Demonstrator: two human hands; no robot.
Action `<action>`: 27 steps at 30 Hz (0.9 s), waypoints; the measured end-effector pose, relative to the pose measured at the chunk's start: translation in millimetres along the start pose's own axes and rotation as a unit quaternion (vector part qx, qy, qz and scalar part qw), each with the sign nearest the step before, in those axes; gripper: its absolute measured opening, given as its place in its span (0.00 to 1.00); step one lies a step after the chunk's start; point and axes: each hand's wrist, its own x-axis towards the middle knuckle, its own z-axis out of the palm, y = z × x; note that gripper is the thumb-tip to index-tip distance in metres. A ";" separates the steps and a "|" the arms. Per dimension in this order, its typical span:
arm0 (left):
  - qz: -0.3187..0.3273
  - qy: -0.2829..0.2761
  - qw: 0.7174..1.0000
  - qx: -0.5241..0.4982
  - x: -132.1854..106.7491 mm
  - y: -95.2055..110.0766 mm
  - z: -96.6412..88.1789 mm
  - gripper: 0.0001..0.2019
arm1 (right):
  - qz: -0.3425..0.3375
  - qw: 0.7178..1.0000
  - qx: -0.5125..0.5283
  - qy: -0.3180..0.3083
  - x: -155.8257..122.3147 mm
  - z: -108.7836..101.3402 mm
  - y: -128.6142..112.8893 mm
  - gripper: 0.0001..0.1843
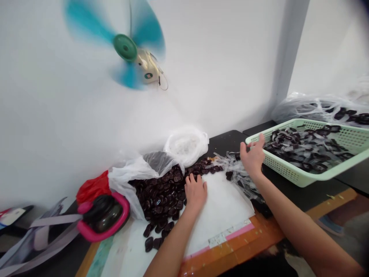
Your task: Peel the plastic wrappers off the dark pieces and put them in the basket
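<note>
A white wall fills the scene ahead of you, a teal-bladed fan (125, 48) mounted on it with its blades blurred. Below it runs the dark table (225, 140), edged in orange at your side.

A pale green basket (302, 181) sits at far right, loaded with dark pieces in clear wrap. Its long side runs away to your right and its near corner points back at you. A white sheet (219, 207) covers the table in front of you.

On the sheet's left half a heap of dark glossy pieces (161, 192) spills from an open plastic bag (138, 171). The heap runs as a band from near-left to far-right, ending at a loose drift of clear wrappers (236, 173).

Your left hand (196, 192) lies palm down at the heap's right edge, fingers held together and flat, fingertips touching the nearest pieces. The heap lies directly left of and ahead of it, so this hand is by far the nearer to it.

Your right hand (253, 157) is raised above the wrappers, fingers spread, just beside the basket's near-left corner. The basket lies to its right. Whether the palm hides anything cannot be told.

A pink-rimmed dark object (102, 215) and a red bag (92, 186) sit at left, well apart from both hands.
</note>
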 end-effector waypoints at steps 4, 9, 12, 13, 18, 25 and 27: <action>0.020 -0.020 0.998 -0.054 5.7 -8.3 8.5 0.10 | 0.246 0.877 0.269 -0.312 -21.4 20.6 -2.1 0.21; -0.003 0.028 0.959 -0.284 13.6 -15.8 6.7 0.12 | 0.334 0.745 0.370 -0.443 -42.0 35.4 -4.5 0.13; -0.076 0.047 0.891 -0.444 19.2 -15.6 5.7 0.10 | 0.369 0.694 0.416 -0.457 -44.3 36.1 -3.4 0.09; -0.109 0.039 0.862 -0.494 21.2 -15.3 5.9 0.10 | 0.379 0.683 0.424 -0.458 -44.6 36.0 -2.9 0.09; -0.290 -0.018 0.651 -0.701 28.6 -13.1 8.5 0.12 | 0.395 0.664 0.424 -0.473 -47.6 37.3 -0.4 0.13; -0.355 0.027 0.511 -0.782 31.0 -11.9 2.6 0.10 | 0.373 0.643 0.447 -0.498 -50.0 37.3 0.6 0.14; -0.350 0.011 0.511 -0.785 29.5 -10.5 0.6 0.11 | 0.380 0.638 0.448 -0.498 -50.4 36.4 -1.4 0.13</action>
